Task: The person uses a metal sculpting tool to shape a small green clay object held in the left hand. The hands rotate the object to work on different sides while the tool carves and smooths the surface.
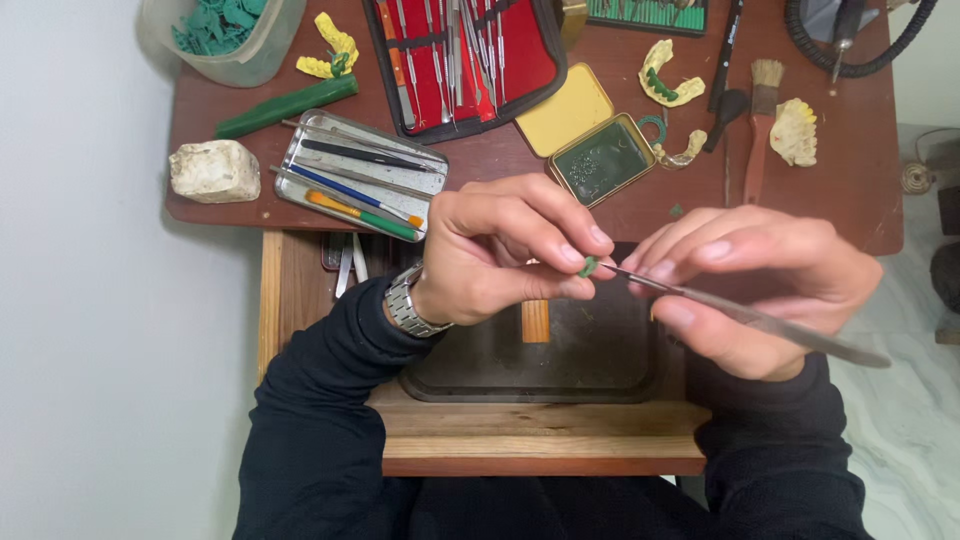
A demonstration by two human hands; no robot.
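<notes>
head view showed both hands raised over a dark tray [480,385] at the centre of the frame, probably so that any scrapings would fall into it rather than onto the desk. the left hand [500,255] was closed in a pinch, thumb and fingertips gripping a small green wax piece [588,266] at mid-frame; holding it at the very tips left its right side exposed to the tool. the right hand [755,290] was closed round a slim metal carving tool [760,320], fingers set close to the working end, which looked like a grip chosen for fine control. the tool's long axis ran from the lower right of the frame up toward the centre, its tip pointing left and touching the green piece; the handle end trailed out past the palm to the lower right. the wax piece was too small to tell its own axis.

nearby things sat within reach across the top of the frame: a metal tin [360,175] of hand tools at upper left, a red instrument roll [465,60] at top centre, a small yellow-lidded tin [600,155] just above the hands, and a brush [762,120] at upper right.
</notes>
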